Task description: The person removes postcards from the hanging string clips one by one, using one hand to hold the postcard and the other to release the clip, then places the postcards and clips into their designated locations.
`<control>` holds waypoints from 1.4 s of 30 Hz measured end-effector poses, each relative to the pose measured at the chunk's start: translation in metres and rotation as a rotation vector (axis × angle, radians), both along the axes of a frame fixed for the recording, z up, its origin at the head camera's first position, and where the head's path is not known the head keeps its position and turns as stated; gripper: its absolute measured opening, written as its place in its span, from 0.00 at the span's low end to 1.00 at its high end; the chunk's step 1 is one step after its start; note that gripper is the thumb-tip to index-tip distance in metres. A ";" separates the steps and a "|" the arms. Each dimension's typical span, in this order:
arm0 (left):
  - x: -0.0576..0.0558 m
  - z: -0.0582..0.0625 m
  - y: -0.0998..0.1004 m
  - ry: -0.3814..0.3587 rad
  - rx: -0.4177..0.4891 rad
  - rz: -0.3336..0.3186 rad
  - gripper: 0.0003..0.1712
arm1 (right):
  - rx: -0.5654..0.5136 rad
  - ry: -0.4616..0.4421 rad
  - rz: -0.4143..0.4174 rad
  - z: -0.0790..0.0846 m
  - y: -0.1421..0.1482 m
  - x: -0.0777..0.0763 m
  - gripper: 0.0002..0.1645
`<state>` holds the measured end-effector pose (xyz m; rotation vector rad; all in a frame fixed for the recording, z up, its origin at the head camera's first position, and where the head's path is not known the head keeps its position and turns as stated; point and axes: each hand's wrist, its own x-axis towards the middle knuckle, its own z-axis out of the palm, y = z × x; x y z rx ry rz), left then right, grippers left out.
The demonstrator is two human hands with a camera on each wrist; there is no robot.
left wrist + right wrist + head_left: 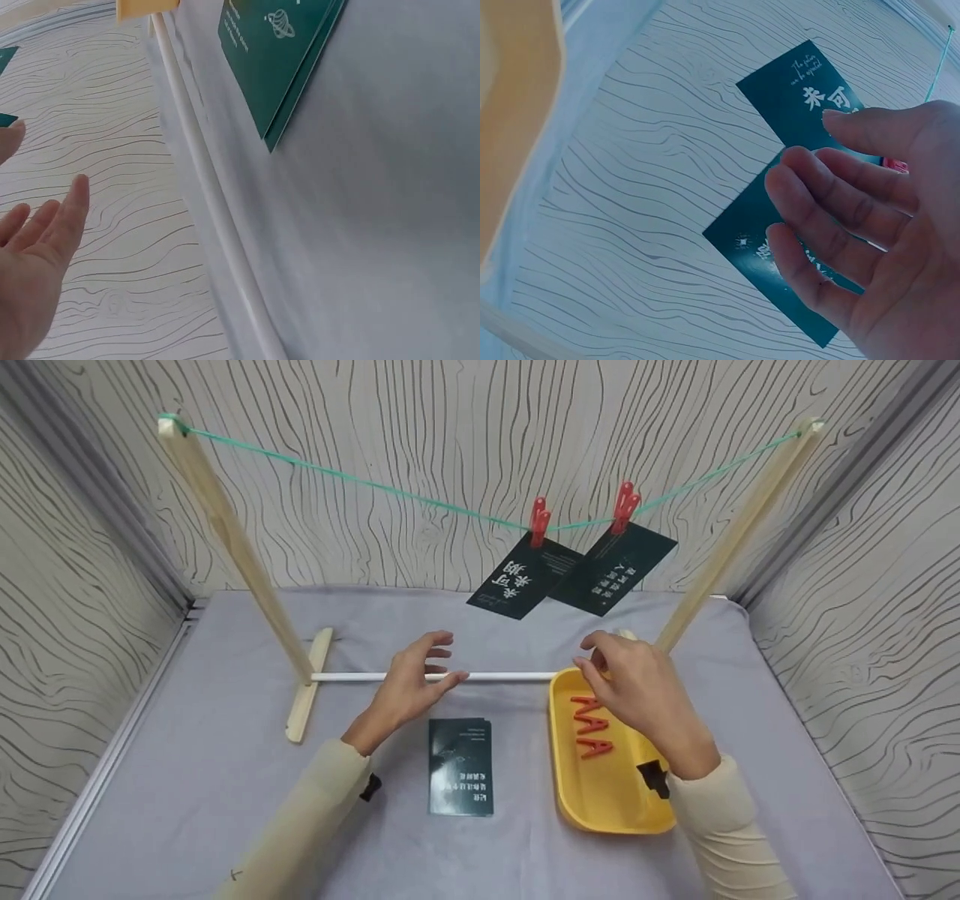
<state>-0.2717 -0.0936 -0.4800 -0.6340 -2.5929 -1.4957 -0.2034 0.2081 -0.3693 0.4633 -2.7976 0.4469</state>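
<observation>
My left hand (412,679) hovers over the white rod, its fingers loosely bent with nothing in them. Below it on the cloth lies a small stack of dark green cards (460,769), also seen in the left wrist view as green cards (274,67). Over the yellow tray (600,814) is my right hand (645,686), relaxed and holding nothing. Several red clothespins (592,725) lie in that tray. Two dark green cards hang from the line by red clothespins: a left card (510,585) and a right card (619,570), overlapping in view.
A green string (337,474) sags between a left wooden post (232,540) and a right wooden post (739,540). The white rod (352,677) joins the posts low down. Grey cloth (187,780) covers the table, and patterned panels (337,405) enclose it.
</observation>
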 end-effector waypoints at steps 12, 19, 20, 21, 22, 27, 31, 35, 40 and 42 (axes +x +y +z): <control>-0.008 0.017 0.005 0.146 -0.023 -0.028 0.36 | 0.014 0.156 0.049 0.034 -0.001 -0.007 0.13; -0.014 0.023 0.008 0.203 -0.014 0.049 0.37 | 0.043 0.233 0.064 0.052 -0.006 -0.010 0.13; -0.015 0.024 0.009 0.200 -0.010 0.060 0.37 | 0.045 0.242 0.067 0.055 -0.006 -0.010 0.13; -0.016 0.026 0.009 0.194 -0.004 0.068 0.37 | 0.045 0.251 0.068 0.057 -0.007 -0.011 0.13; -0.017 0.027 0.010 0.187 0.001 0.073 0.37 | 0.047 0.260 0.070 0.059 -0.008 -0.012 0.13; -0.024 0.037 0.015 0.166 0.031 0.075 0.39 | 0.034 0.311 0.075 0.068 -0.012 -0.016 0.14; -0.029 0.041 0.019 0.134 0.049 0.082 0.42 | 0.011 0.348 0.089 0.073 -0.016 -0.018 0.15; -0.033 0.043 0.023 0.109 0.064 0.095 0.42 | -0.016 0.372 0.115 0.079 -0.020 -0.024 0.18; -0.038 0.045 0.028 0.137 0.057 0.092 0.41 | -0.032 0.391 0.135 0.086 -0.021 -0.034 0.22; -0.039 0.045 0.029 0.155 0.057 0.082 0.41 | -0.041 0.396 0.137 0.087 -0.021 -0.038 0.23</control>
